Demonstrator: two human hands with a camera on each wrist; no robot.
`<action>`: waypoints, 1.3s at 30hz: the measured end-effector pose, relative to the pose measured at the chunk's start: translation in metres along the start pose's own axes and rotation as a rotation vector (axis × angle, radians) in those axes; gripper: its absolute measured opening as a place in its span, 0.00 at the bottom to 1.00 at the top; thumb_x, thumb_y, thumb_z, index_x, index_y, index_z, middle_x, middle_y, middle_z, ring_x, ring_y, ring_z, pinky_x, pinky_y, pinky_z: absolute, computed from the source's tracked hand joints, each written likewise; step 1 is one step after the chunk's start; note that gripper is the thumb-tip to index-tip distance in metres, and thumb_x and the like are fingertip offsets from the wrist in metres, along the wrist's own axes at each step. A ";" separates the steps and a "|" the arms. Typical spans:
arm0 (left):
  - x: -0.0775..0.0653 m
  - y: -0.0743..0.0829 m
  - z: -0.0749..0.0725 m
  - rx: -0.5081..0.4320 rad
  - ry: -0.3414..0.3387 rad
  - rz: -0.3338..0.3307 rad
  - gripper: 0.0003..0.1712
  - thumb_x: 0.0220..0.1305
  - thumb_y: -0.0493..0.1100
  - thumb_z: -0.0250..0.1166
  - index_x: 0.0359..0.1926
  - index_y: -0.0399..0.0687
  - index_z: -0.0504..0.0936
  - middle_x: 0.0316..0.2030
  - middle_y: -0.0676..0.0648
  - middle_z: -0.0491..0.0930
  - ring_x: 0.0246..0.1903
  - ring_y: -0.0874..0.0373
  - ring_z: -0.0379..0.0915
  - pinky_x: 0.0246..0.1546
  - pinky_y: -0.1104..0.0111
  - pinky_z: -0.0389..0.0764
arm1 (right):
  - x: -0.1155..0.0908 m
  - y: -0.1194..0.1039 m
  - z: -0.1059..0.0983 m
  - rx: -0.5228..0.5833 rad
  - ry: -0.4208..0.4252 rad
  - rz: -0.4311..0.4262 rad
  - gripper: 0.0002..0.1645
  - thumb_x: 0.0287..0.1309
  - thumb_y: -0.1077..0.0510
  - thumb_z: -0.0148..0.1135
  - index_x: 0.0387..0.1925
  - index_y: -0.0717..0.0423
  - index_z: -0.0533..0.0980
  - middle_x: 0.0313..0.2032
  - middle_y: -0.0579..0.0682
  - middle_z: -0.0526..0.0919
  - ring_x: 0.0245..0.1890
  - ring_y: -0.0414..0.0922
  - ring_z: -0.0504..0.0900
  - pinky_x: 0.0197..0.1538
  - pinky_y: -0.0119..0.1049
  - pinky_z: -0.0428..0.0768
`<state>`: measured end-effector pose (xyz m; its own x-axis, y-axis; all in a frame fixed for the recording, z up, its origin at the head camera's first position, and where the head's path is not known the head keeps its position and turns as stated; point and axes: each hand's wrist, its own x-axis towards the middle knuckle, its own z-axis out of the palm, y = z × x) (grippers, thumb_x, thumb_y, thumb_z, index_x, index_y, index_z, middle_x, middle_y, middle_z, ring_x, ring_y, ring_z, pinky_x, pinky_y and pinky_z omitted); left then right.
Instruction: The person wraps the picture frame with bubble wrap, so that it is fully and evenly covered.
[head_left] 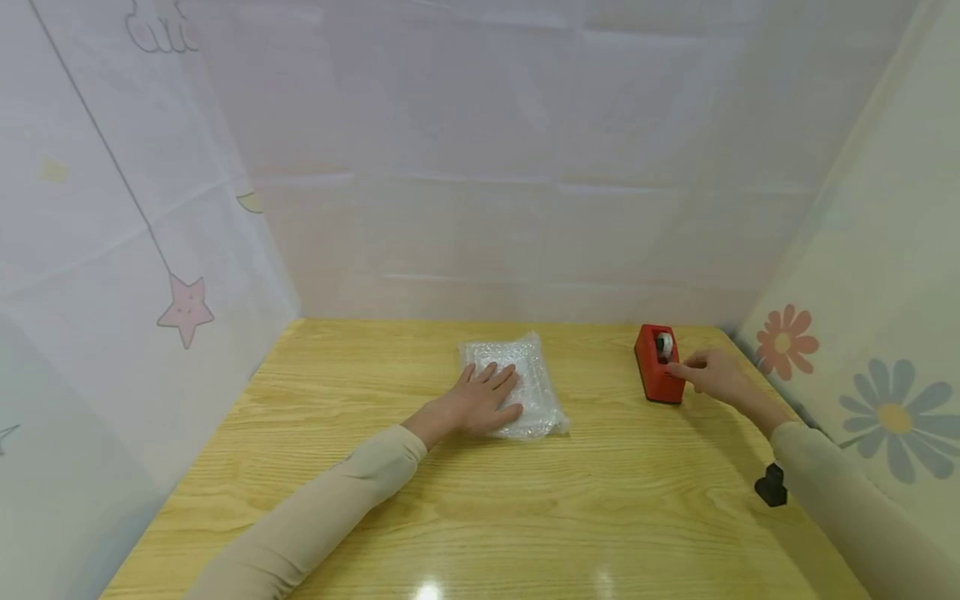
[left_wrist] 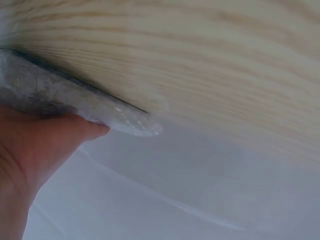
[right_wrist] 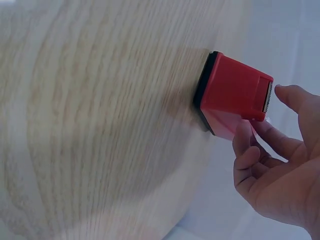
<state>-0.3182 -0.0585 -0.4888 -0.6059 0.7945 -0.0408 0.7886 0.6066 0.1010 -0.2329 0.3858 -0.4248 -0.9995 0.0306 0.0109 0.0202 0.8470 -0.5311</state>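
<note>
A flat bundle of clear bubble wrap [head_left: 534,390] lies on the table. My left hand [head_left: 483,402] rests on it with the fingers spread, pressing from above; the left wrist view shows the thumb along the edge of the bubble wrap [left_wrist: 95,102]. To the right stands a red tape dispenser [head_left: 660,385] with a white roll of tape [head_left: 667,343] in it. At its cutter end is my right hand [head_left: 712,375]. The right wrist view shows the thumb apart from the toothed blade [right_wrist: 268,96] and other fingers at the dispenser's side, some bent. Whether they touch the tape is unclear.
A small black object [head_left: 771,485] sits on the wooden table [head_left: 585,517] near the right forearm. Pale printed sheets [head_left: 465,192] hang behind the table and along both sides.
</note>
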 end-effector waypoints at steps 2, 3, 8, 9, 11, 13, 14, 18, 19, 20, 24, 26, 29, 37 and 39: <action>0.001 -0.001 0.001 0.004 0.005 0.003 0.46 0.77 0.70 0.30 0.82 0.44 0.48 0.80 0.44 0.45 0.77 0.40 0.40 0.71 0.39 0.39 | 0.000 0.000 0.003 0.010 -0.009 0.006 0.33 0.69 0.37 0.61 0.46 0.67 0.81 0.40 0.61 0.85 0.37 0.58 0.84 0.35 0.49 0.81; 0.001 -0.001 0.002 0.003 0.007 0.004 0.47 0.77 0.71 0.30 0.81 0.44 0.49 0.80 0.44 0.45 0.77 0.40 0.40 0.71 0.39 0.40 | 0.000 -0.001 0.004 0.014 -0.008 0.013 0.32 0.69 0.37 0.62 0.45 0.66 0.82 0.40 0.60 0.85 0.37 0.58 0.84 0.36 0.50 0.82; 0.003 -0.003 0.004 -0.001 0.010 0.009 0.48 0.76 0.72 0.28 0.82 0.45 0.48 0.80 0.44 0.45 0.77 0.40 0.41 0.71 0.39 0.41 | 0.002 -0.004 0.006 0.062 -0.022 0.059 0.30 0.69 0.39 0.63 0.43 0.65 0.83 0.39 0.59 0.85 0.41 0.60 0.82 0.41 0.54 0.81; 0.003 -0.003 0.005 0.000 0.010 0.008 0.48 0.76 0.72 0.28 0.82 0.46 0.48 0.80 0.44 0.45 0.77 0.40 0.41 0.71 0.39 0.41 | 0.002 -0.004 0.006 0.079 -0.028 0.072 0.30 0.68 0.39 0.64 0.45 0.65 0.83 0.40 0.59 0.84 0.42 0.61 0.81 0.43 0.54 0.81; 0.003 -0.003 0.005 -0.001 0.010 0.005 0.48 0.76 0.72 0.28 0.82 0.46 0.48 0.80 0.44 0.45 0.77 0.40 0.42 0.72 0.40 0.41 | 0.002 -0.006 0.006 0.117 -0.043 0.104 0.32 0.69 0.40 0.64 0.50 0.68 0.82 0.42 0.60 0.83 0.44 0.61 0.79 0.47 0.57 0.80; 0.004 -0.003 0.006 0.000 0.015 0.003 0.47 0.76 0.72 0.29 0.82 0.46 0.49 0.80 0.44 0.46 0.77 0.40 0.42 0.71 0.40 0.41 | 0.001 -0.008 0.004 0.177 -0.069 0.145 0.34 0.70 0.42 0.63 0.55 0.72 0.78 0.46 0.65 0.81 0.47 0.64 0.77 0.53 0.60 0.77; 0.004 -0.003 0.006 0.000 0.017 0.002 0.47 0.76 0.72 0.29 0.82 0.46 0.49 0.80 0.44 0.46 0.77 0.40 0.42 0.71 0.40 0.41 | 0.001 -0.010 0.003 0.203 -0.078 0.166 0.35 0.70 0.43 0.63 0.58 0.73 0.76 0.49 0.67 0.79 0.50 0.66 0.77 0.55 0.61 0.76; 0.006 -0.002 0.007 0.003 0.028 0.000 0.47 0.76 0.72 0.29 0.82 0.46 0.50 0.80 0.44 0.46 0.77 0.40 0.41 0.71 0.40 0.41 | 0.003 -0.014 0.000 0.265 -0.080 0.234 0.35 0.70 0.46 0.64 0.60 0.75 0.75 0.59 0.70 0.74 0.55 0.66 0.74 0.58 0.60 0.76; 0.006 -0.002 0.007 0.000 0.031 0.000 0.47 0.76 0.72 0.29 0.82 0.46 0.50 0.80 0.44 0.46 0.77 0.40 0.41 0.71 0.40 0.41 | 0.004 -0.014 -0.001 0.273 -0.072 0.249 0.32 0.69 0.47 0.65 0.57 0.73 0.77 0.58 0.68 0.75 0.55 0.65 0.74 0.56 0.57 0.77; 0.007 -0.002 0.007 0.000 0.032 -0.002 0.47 0.76 0.72 0.29 0.82 0.46 0.50 0.80 0.45 0.46 0.77 0.40 0.41 0.72 0.40 0.40 | 0.007 -0.014 -0.002 0.278 -0.064 0.264 0.27 0.68 0.47 0.66 0.48 0.71 0.82 0.50 0.65 0.79 0.49 0.62 0.77 0.51 0.53 0.80; 0.006 -0.002 0.005 -0.010 0.035 -0.009 0.47 0.76 0.72 0.30 0.82 0.46 0.49 0.80 0.44 0.46 0.77 0.40 0.41 0.72 0.40 0.40 | 0.012 -0.017 -0.005 0.354 -0.053 0.292 0.18 0.66 0.53 0.69 0.24 0.59 0.78 0.25 0.50 0.76 0.28 0.49 0.74 0.34 0.42 0.76; 0.006 -0.002 0.004 -0.014 0.033 -0.009 0.47 0.76 0.72 0.31 0.82 0.46 0.50 0.80 0.44 0.46 0.77 0.40 0.41 0.72 0.40 0.40 | 0.013 -0.019 -0.006 0.406 -0.055 0.308 0.18 0.66 0.56 0.69 0.21 0.55 0.75 0.19 0.46 0.70 0.22 0.44 0.68 0.30 0.40 0.72; 0.005 -0.002 0.002 -0.021 0.029 -0.002 0.47 0.76 0.72 0.31 0.82 0.46 0.49 0.80 0.44 0.46 0.77 0.39 0.41 0.71 0.39 0.40 | 0.013 -0.019 -0.006 0.463 -0.056 0.322 0.13 0.66 0.58 0.69 0.27 0.59 0.78 0.22 0.46 0.73 0.22 0.43 0.70 0.30 0.38 0.74; 0.002 -0.001 0.003 -0.016 0.010 0.004 0.47 0.77 0.71 0.30 0.81 0.44 0.48 0.80 0.43 0.45 0.76 0.38 0.41 0.70 0.37 0.41 | 0.010 -0.018 -0.005 0.594 -0.050 0.375 0.15 0.68 0.55 0.67 0.43 0.65 0.79 0.35 0.50 0.81 0.30 0.44 0.80 0.41 0.40 0.84; 0.002 0.000 0.002 -0.020 0.009 0.003 0.48 0.76 0.72 0.29 0.82 0.44 0.48 0.80 0.44 0.45 0.77 0.38 0.40 0.71 0.37 0.40 | 0.009 -0.017 -0.006 0.658 -0.061 0.396 0.20 0.71 0.55 0.63 0.52 0.69 0.75 0.40 0.55 0.81 0.32 0.45 0.83 0.43 0.41 0.85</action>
<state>-0.3195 -0.0572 -0.4914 -0.6046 0.7959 -0.0313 0.7881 0.6035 0.1210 -0.2425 0.3748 -0.4103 -0.9207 0.2207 -0.3219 0.3769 0.2883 -0.8803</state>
